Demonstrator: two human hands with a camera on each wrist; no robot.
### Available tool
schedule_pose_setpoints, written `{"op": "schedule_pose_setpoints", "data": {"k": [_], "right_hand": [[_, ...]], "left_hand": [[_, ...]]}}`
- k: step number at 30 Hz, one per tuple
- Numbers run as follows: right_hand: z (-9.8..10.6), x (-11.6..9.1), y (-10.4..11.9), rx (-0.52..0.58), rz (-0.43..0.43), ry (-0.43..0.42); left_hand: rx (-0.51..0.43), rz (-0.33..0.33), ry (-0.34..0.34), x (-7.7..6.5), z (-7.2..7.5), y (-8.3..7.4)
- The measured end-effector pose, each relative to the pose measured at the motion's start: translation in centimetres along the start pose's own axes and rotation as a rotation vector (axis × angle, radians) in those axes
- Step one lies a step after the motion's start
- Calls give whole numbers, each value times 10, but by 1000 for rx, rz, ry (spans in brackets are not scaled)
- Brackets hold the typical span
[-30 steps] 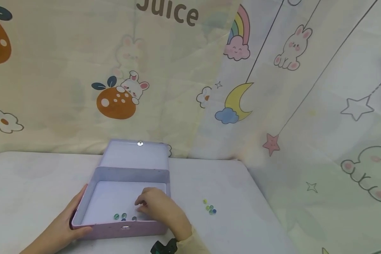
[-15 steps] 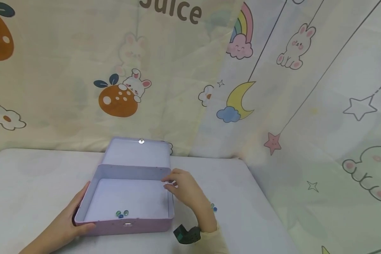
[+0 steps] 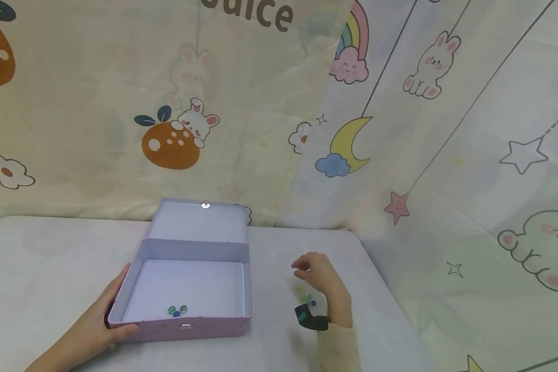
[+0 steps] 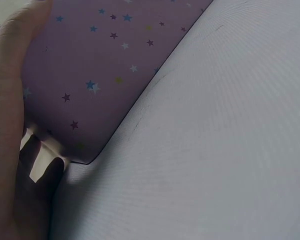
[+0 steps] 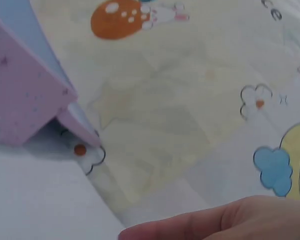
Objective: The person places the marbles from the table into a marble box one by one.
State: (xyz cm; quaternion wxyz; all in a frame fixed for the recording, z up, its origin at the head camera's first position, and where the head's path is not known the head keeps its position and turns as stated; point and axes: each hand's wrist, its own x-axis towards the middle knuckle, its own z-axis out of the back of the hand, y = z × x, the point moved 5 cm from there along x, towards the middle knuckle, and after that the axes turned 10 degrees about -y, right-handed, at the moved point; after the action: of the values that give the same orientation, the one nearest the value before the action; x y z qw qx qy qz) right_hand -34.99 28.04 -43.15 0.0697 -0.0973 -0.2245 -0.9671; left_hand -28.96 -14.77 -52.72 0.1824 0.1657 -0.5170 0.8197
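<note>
Moved: right hand [image 3: 318,273], from over the right rim of the tin box [image 3: 218,329] to the air right of that box; a fourth marble, on the box floor one second ago, is gone from there. Thumb and fingers bent toward each other; whether they pinch a marble, cannot tell.

Left hand [image 3: 90,320]: grips the tin box at its front left corner, thumb on the front wall.

Lid [image 3: 200,222]: open, at the back of the tin box.

Three marbles [image 3: 176,313]: green and blue, inside the tin box, close to its front wall.

Loose marbles [image 3: 309,298]: yellow, green and blue, on the tabletop [image 3: 272,289] right of the tin box.

Handling, as judged: marbles light, hard, slick, probably glass; apt to roll, may chip if dropped. Best hold: singly, from above, finger and thumb at opposite sides of the widest part. Tin box probably light, stiff, thin-walled; the corner hold suits steadying it.
</note>
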Motion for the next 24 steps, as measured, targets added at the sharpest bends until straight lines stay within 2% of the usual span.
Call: {"op": "schedule_pose_setpoints", "data": {"k": [6, 14, 17, 24], "right_hand": [[-12, -4, -26, 5, -111, 93], [-25, -7, -37, 41, -205, 190], [-29, -8, -39, 43, -239, 210], [-35, -7, -42, 15, -247, 213]], "left_hand": [[-4, 4, 5, 0, 0, 0], [-8, 15, 12, 0, 0, 1], [-5, 27, 16, -1, -1, 2], [-2, 34, 19, -1, -1, 3]]}}
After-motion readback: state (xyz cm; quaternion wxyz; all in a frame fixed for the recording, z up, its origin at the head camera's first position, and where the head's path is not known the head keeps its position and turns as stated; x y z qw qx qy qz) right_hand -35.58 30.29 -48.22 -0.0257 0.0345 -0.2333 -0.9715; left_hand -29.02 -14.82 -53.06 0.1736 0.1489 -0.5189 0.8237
